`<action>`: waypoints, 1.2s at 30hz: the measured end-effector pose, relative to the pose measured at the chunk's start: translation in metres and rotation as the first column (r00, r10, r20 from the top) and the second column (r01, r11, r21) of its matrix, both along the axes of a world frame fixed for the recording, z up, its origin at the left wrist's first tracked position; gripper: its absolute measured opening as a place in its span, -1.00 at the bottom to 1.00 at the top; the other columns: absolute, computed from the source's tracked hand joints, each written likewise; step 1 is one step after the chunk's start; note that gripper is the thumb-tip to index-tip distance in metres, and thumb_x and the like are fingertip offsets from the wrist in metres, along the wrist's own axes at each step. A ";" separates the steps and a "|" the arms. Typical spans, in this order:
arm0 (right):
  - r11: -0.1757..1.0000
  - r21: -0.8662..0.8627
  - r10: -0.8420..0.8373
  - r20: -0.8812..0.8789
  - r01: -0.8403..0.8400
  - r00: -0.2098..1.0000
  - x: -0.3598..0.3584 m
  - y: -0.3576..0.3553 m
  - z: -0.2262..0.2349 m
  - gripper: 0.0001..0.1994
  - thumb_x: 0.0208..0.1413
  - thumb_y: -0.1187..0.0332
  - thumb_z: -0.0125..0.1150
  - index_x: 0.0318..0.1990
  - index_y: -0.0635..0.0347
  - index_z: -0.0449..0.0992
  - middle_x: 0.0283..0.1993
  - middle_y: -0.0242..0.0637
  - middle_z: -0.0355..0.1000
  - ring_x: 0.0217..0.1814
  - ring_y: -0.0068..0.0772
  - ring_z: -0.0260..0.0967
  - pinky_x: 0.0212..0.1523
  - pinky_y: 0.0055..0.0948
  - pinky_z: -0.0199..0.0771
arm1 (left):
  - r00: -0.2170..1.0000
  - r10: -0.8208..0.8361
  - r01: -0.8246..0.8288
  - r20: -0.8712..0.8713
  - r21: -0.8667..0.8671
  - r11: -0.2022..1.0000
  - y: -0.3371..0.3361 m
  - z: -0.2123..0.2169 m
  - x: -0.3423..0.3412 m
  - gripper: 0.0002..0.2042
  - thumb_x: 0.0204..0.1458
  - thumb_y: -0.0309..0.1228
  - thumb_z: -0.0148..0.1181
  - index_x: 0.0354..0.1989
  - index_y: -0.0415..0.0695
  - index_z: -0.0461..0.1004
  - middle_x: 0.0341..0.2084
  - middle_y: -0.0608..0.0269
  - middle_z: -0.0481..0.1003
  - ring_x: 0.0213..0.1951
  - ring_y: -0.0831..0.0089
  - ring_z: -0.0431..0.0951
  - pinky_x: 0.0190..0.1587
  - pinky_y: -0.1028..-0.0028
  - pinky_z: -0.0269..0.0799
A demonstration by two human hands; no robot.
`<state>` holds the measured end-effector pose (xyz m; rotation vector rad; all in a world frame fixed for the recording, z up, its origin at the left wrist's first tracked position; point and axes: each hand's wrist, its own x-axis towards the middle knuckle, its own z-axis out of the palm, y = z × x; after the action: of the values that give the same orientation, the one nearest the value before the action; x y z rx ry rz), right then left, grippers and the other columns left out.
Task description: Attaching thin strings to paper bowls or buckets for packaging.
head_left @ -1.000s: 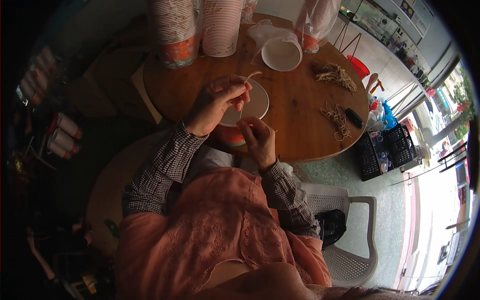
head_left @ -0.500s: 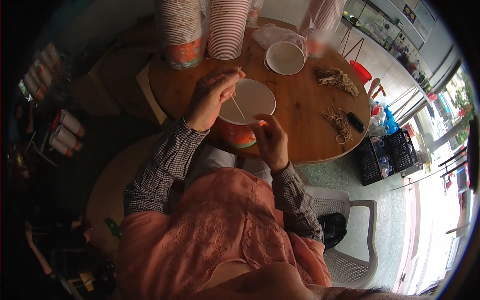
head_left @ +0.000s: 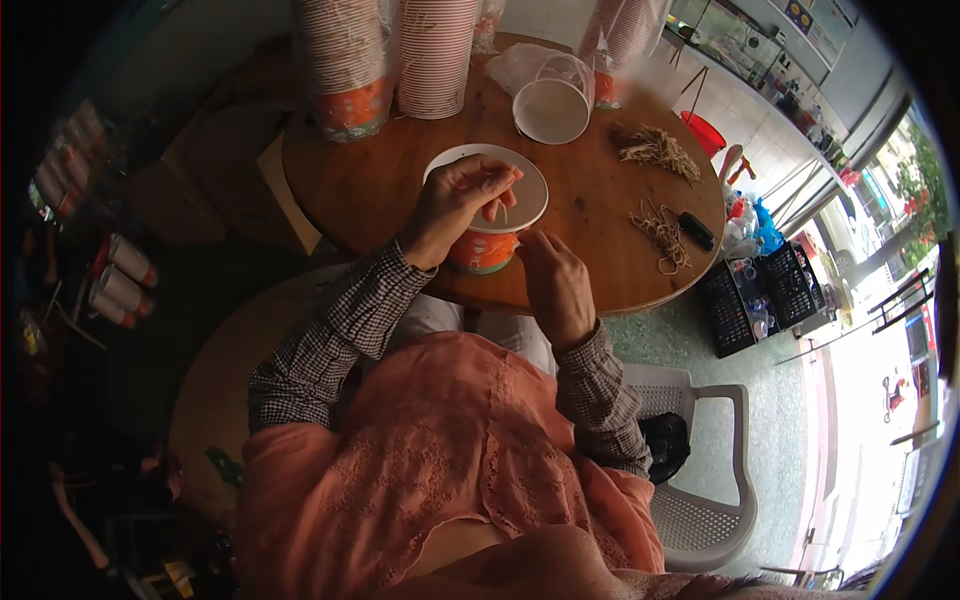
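Head view: a paper bowl [head_left: 483,250], orange-sided with a white lid [head_left: 520,190], stands at the near edge of the round wooden desk [head_left: 380,190]. The left hand [head_left: 455,205] rests on the lid, fingers pinched on a thin rubber band [head_left: 505,212]. The right hand [head_left: 555,285] touches the bowl's side; how tightly its grip closes cannot be told. Stacked cups [head_left: 345,60] in clear wrap stand at the far edge.
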<state>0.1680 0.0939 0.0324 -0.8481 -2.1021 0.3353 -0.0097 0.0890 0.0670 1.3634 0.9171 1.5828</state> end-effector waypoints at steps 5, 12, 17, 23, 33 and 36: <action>0.996 -0.075 0.022 -0.342 -0.050 0.939 0.007 0.002 0.025 -0.86 0.10 0.49 0.17 -0.18 0.22 0.46 -0.49 -0.19 0.43 -0.48 -0.42 0.46 -0.45 -0.48 0.43 | 0.995 -0.100 0.100 -0.012 -0.052 0.994 0.015 -0.006 0.010 -0.82 0.13 -0.35 0.16 -0.24 -0.22 0.54 -0.53 0.41 0.47 -0.55 0.72 0.34 -0.43 0.69 0.29; 0.867 -0.397 0.055 -0.526 -0.302 0.849 0.019 0.026 0.024 -0.73 0.10 0.46 0.21 -0.02 0.26 0.51 -0.51 -0.40 0.47 -0.50 -0.69 0.40 -0.47 -0.63 0.42 | 0.961 -0.245 0.219 -0.129 -0.187 0.958 0.021 -0.014 0.019 -0.85 0.13 -0.38 0.14 -0.28 -0.21 0.54 -0.50 0.41 0.48 -0.47 0.70 0.38 -0.34 0.65 0.32; 0.893 -0.351 0.056 -0.538 -0.283 0.841 0.019 0.026 0.020 -0.82 0.12 0.47 0.18 -0.14 0.29 0.55 -0.50 -0.41 0.48 -0.52 -0.70 0.39 -0.50 -0.66 0.41 | 0.942 -0.335 0.328 -0.011 -0.172 0.929 0.029 -0.021 0.017 -0.82 0.15 -0.36 0.11 -0.26 -0.23 0.52 -0.50 0.40 0.48 -0.46 0.68 0.40 -0.32 0.65 0.33; 0.955 -0.290 -0.122 -0.586 -0.066 0.801 0.016 0.031 0.018 -0.89 0.14 0.43 0.19 -0.30 0.30 0.52 -0.54 -0.39 0.46 -0.58 -0.72 0.35 -0.59 -0.68 0.34 | 0.942 -0.325 0.306 -0.089 -0.175 0.936 0.013 -0.011 0.028 -0.82 0.12 -0.41 0.16 -0.20 -0.28 0.48 -0.42 0.34 0.52 -0.37 0.62 0.50 -0.30 0.61 0.40; 0.924 -0.367 -0.151 -0.610 -0.109 0.778 0.012 0.035 0.018 -0.84 0.17 0.37 0.17 -0.35 0.26 0.36 -0.62 -0.33 0.40 -0.71 -0.68 0.27 -0.75 -0.60 0.23 | 0.575 0.542 0.024 -0.613 0.674 0.738 0.009 -0.025 0.029 -0.84 -0.08 -0.39 0.31 -0.36 -0.12 0.50 -0.50 0.30 0.46 -0.41 0.26 0.45 -0.27 0.34 0.37; 0.941 -0.321 -0.120 -0.608 -0.105 0.784 0.007 0.037 0.013 -0.85 0.20 0.37 0.12 -0.32 0.25 0.35 -0.71 -0.37 0.32 -0.77 -0.67 0.22 -0.80 -0.63 0.12 | 0.550 0.560 -0.003 -0.620 0.669 0.743 0.009 -0.027 0.036 -0.83 -0.12 -0.38 0.32 -0.37 -0.11 0.49 -0.50 0.31 0.45 -0.38 0.30 0.46 -0.26 0.36 0.36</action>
<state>0.1755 0.1306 0.0454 -0.7961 -1.4298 0.8716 0.0265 0.0976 0.0398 2.6636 1.2728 1.5570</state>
